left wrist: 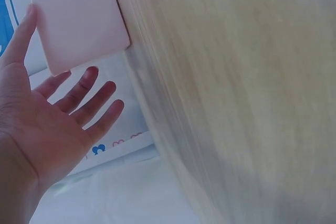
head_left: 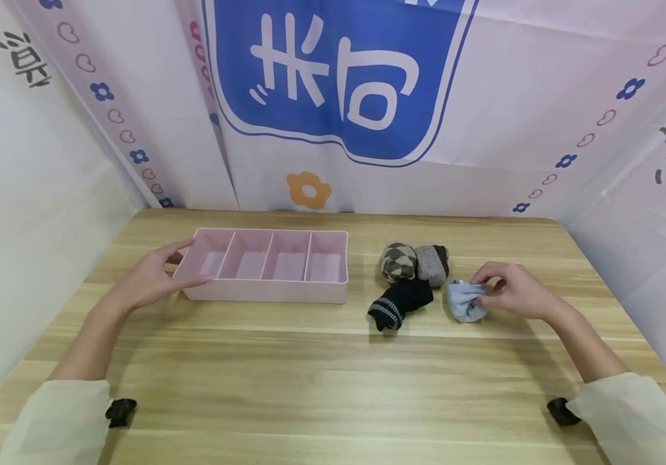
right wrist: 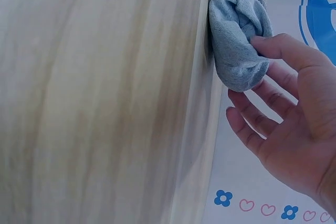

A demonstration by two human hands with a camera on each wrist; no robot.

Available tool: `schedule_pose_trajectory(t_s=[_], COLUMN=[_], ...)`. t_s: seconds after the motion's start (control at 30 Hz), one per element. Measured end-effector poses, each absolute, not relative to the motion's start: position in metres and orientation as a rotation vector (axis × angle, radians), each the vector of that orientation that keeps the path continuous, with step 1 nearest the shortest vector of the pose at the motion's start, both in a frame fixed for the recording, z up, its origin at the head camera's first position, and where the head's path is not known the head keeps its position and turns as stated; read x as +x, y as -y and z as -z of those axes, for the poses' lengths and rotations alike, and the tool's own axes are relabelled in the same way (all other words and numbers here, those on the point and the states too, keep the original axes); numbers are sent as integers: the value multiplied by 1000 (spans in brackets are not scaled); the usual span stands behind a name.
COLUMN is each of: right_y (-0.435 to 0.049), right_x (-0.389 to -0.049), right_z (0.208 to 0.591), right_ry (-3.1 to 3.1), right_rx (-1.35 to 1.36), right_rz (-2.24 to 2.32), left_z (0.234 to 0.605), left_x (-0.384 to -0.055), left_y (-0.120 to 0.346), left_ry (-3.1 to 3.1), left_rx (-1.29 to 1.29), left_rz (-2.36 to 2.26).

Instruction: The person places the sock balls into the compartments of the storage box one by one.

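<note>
A long pink box [head_left: 265,290] with several compartments stands on the table, nothing visible inside it. At its left end, my left hand [head_left: 149,278] touches the rim, thumb along the front and index finger at the back corner. In the left wrist view, the other fingers of that hand [left wrist: 58,114] spread loosely beside the box's end wall [left wrist: 79,19]. Toward the right, my right hand [head_left: 515,290] pinches a rolled light grey-blue sock [head_left: 465,301] between thumb and fingers. The right wrist view shows the thumb pressed into the sock's folds [right wrist: 236,51], low against the table.
Left of the grey-blue sock lie a black sock roll [head_left: 405,300] with a striped cuff, a brown checked sock roll [head_left: 398,261] and a grey sock roll [head_left: 430,263], close together. A printed cloth [head_left: 484,174] hangs behind the wooden table [head_left: 286,387].
</note>
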State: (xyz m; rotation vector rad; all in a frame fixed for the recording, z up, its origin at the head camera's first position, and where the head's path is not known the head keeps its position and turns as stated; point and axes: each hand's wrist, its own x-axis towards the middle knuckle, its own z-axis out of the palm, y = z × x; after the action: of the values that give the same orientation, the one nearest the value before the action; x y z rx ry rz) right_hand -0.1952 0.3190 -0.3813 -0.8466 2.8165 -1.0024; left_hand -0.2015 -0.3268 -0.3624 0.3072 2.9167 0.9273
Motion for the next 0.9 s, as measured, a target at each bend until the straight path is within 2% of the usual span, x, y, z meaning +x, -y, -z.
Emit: schedule_pose_trajectory(t_s=[0.43, 0.9], right_y=[-307, -295], right_x=[-194, -191], right_z=[377, 363], right_ry=[-2739, -2651], right_rx=[-1008, -1049], right_rz=[1157, 1241], left_z=[362, 367], left_x=[-206, -209], left_y=[333, 333], left_ry=[-2827, -2743], left_rx=[336, 313], left_rz=[-919, -992])
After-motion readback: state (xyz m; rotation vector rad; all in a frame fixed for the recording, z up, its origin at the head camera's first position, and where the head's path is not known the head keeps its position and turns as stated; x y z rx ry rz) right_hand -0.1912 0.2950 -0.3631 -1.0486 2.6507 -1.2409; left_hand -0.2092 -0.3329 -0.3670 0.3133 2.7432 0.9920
